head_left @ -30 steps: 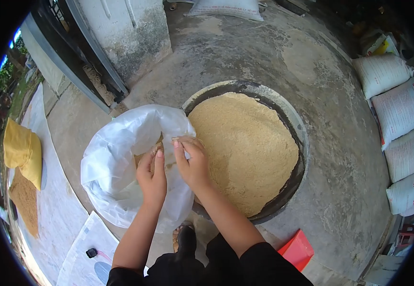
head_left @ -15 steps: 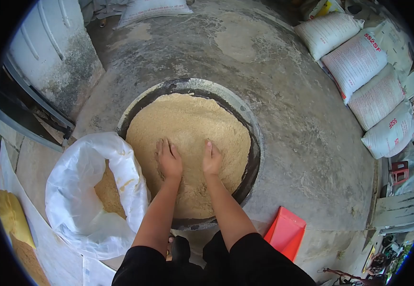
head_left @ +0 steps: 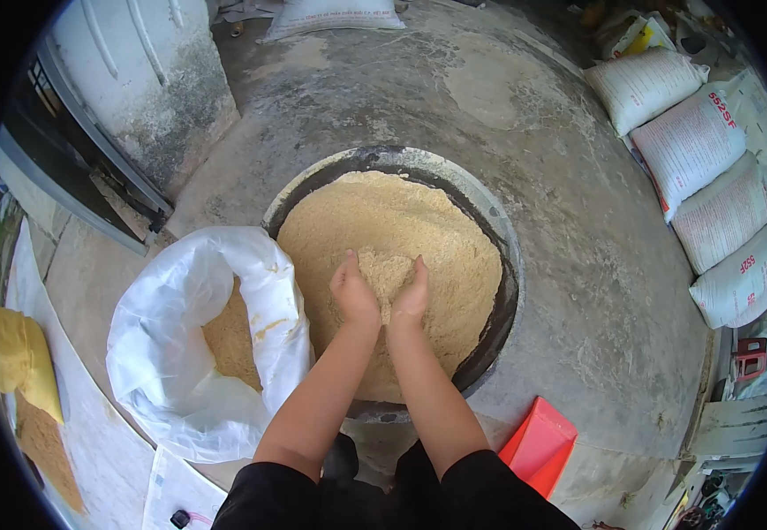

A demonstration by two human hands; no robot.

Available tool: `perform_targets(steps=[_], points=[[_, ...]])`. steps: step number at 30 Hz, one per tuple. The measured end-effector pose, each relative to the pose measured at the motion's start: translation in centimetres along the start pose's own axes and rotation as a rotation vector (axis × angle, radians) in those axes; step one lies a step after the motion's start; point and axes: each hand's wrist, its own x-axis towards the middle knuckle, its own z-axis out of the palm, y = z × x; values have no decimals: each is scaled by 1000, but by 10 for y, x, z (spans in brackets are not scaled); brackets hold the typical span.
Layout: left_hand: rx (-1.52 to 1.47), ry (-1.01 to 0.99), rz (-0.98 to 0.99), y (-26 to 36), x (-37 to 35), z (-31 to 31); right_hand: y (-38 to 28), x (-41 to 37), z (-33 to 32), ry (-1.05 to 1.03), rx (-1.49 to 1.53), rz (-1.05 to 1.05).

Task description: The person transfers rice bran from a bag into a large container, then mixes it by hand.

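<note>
A wide round dark tub [head_left: 512,291] with a pale rim holds a heap of tan feed meal [head_left: 383,208]. Over the heap, my left hand [head_left: 354,290] and my right hand [head_left: 412,291] are cupped towards each other, fingers curved upward. Between the palms they hold a mound of the same loose meal, its grain too fine to make out. To the left, touching or close to the tub, stands a white plastic sack [head_left: 167,353] with its mouth rolled down and similar meal inside.
A red scoop-like plastic tray [head_left: 539,449] lies on the concrete floor at lower right. Several full printed sacks [head_left: 688,146] line the right side, and another sack [head_left: 335,14] lies at the top. A yellow sack [head_left: 21,358] is at far left, near a wall [head_left: 149,88].
My hands have come from apart and partly sunk in the meal to cupped close together with meal between them. The view has shifted, so the surroundings sit further right.
</note>
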Motion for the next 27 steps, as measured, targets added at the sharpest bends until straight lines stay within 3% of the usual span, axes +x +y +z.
perform_targets(steps=[6, 10, 12, 14, 16, 17, 18, 20, 21, 23, 27], points=[[-149, -35, 80, 93, -12, -30, -28, -80, 58, -281, 150, 133], [-272, 21, 115, 147, -18, -83, -9, -152, 84, -389, -2, 162], [-197, 111, 186, 155, -13, -119, 11, -177, 87, -452, -101, 187], [-111, 187, 247, 155, -10, -143, 39, -184, 83, -698, -356, 30], [102, 310, 395, 154, -11, -159, 41, -190, 82, -791, -406, -71], [180, 266, 320, 155, -13, -166, 41, -189, 80, -883, -468, -187], [183, 263, 313, 156, -18, -167, 40, -184, 77, -876, -472, -185], [344, 61, 378, 156, -30, -162, 34, -164, 70, -877, -450, -495], [341, 45, 367, 150, -34, -158, 27, -151, 67, -836, -426, -546], [382, -141, 483, 136, -42, -141, 0, -123, 55, -746, -434, -419], [472, -357, 486, 99, -53, -91, -24, -34, 14, -414, -411, -497]])
